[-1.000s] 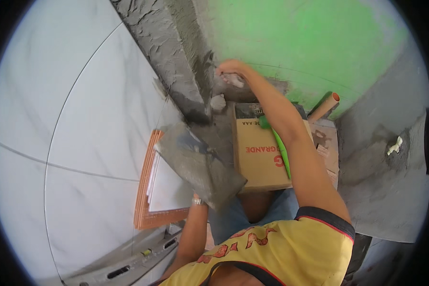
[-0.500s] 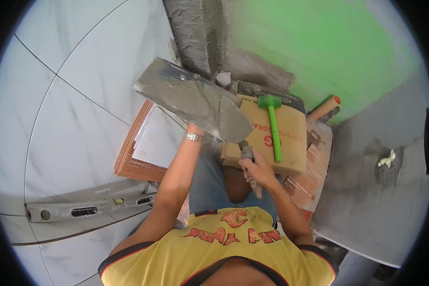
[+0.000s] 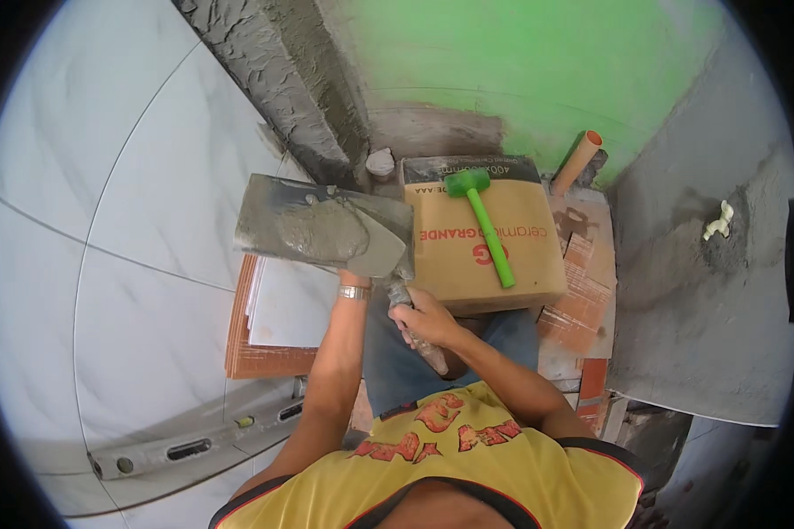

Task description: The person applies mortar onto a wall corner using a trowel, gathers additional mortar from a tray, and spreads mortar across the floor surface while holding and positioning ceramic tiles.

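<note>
My left hand (image 3: 355, 279) is under a flat, rectangular mortar board (image 3: 260, 212) and holds it up; the board hides most of its fingers. A mound of wet grey mortar (image 3: 318, 234) lies on top. My right hand (image 3: 422, 316) is closed around the mortar-caked handle of a pointed trowel (image 3: 378, 250). The trowel's blade rests at the right part of the board, against the mortar. Just right of the board, a rubber mallet (image 3: 490, 225) with a green head and handle lies on a brown cardboard box (image 3: 441, 238).
White tiles (image 3: 282, 309) with brown cardboard stand left of my knees, by a tiled wall (image 3: 150, 220). A spirit level (image 3: 185, 451) lies at lower left. An orange pipe (image 3: 578, 161) stands behind the box. Rough mortar (image 3: 273, 79) covers the corner; a grey wall (image 3: 679, 309) is at right.
The mortar board has swung from a diagonal slant to nearly straight across, and the trowel has shifted left with my right hand. The whole view has turned somewhat; the mallet stays on the box.
</note>
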The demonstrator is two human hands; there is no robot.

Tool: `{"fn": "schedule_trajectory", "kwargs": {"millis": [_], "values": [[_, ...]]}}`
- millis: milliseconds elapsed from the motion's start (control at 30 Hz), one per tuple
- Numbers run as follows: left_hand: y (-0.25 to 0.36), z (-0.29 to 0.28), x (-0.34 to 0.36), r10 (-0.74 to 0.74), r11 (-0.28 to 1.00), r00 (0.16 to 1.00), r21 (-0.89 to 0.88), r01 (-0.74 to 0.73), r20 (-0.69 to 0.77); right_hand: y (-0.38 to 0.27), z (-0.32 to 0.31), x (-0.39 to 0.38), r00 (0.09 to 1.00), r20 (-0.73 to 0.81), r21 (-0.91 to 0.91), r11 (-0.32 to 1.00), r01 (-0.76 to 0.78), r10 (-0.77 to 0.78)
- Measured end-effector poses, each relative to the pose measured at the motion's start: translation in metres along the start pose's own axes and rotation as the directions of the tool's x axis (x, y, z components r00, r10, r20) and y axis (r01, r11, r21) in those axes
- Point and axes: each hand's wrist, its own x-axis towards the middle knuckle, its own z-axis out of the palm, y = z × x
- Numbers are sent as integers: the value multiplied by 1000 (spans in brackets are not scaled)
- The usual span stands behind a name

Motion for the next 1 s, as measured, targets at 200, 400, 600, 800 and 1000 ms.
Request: {"fn": "schedule_trajectory", "kwargs": {"millis": [200,400,600,800,1000], "values": [[-9,-37,31,-138,971,987,-183,151,80,-41,-25,27,987,156,350,933,-90,36],[-8,-86,48,-224,907,966,-335,256,133,-85,-81,97,997,14,163,984,69,-72],[-15,-114,13,-302,806,937,-478,349,176,-83,-135,210,985,-146,85,991,102,-89],[-4,-137,-35,-379,741,910,-534,407,168,-52,-149,317,979,-203,130,991,16,11],[4,-155,-63,-431,728,896,-545,416,108,-40,-152,385,966,-198,136,980,-143,169]]}}
